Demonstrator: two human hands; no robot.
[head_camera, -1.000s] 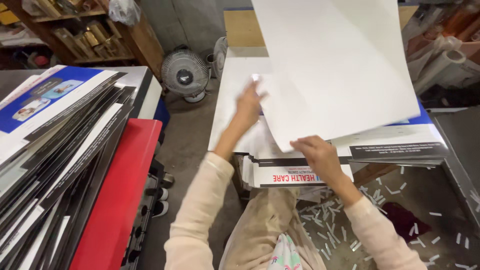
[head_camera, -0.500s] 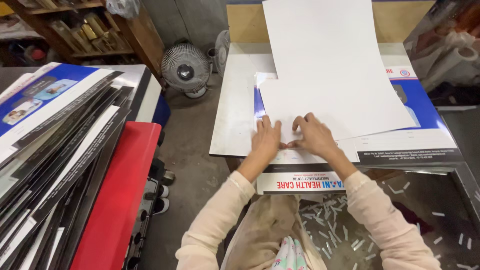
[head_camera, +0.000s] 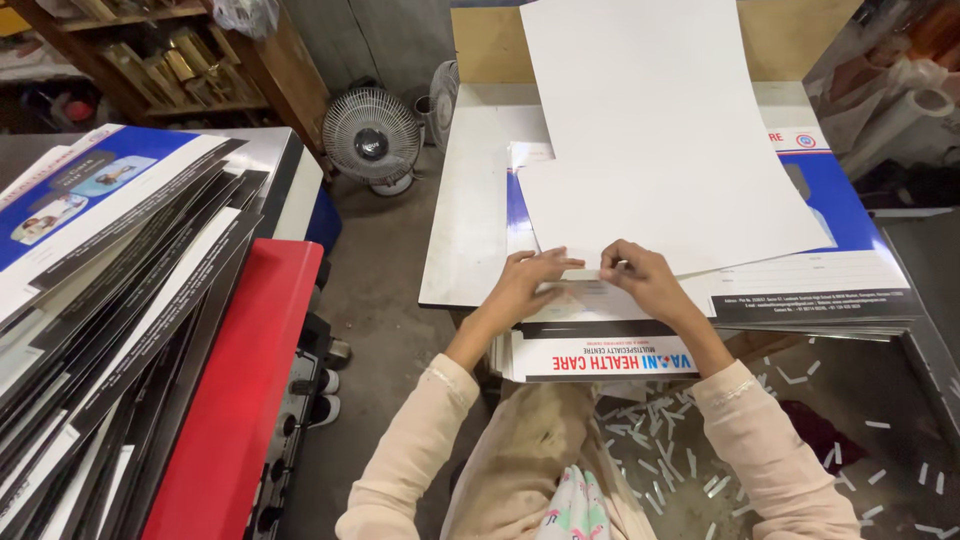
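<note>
A large white sheet (head_camera: 650, 130) lies tilted on a stack of printed blue and white sheets (head_camera: 820, 260) on a work table (head_camera: 465, 210). My left hand (head_camera: 530, 280) and my right hand (head_camera: 640, 275) meet at the near corner of the white sheet, fingers pinching its edge. Just below my hands, the front edges of several more printed sheets (head_camera: 600, 355) stick out toward me.
A fanned pile of printed sheets (head_camera: 110, 260) rests on a red machine (head_camera: 240, 390) at my left. A small floor fan (head_camera: 372, 135) stands beyond it, wooden shelves (head_camera: 190, 60) behind. Paper offcuts (head_camera: 700, 430) litter the floor at right.
The white sheet, held raised a second ago, has come down onto the stack. Both hands have moved together to its near corner.
</note>
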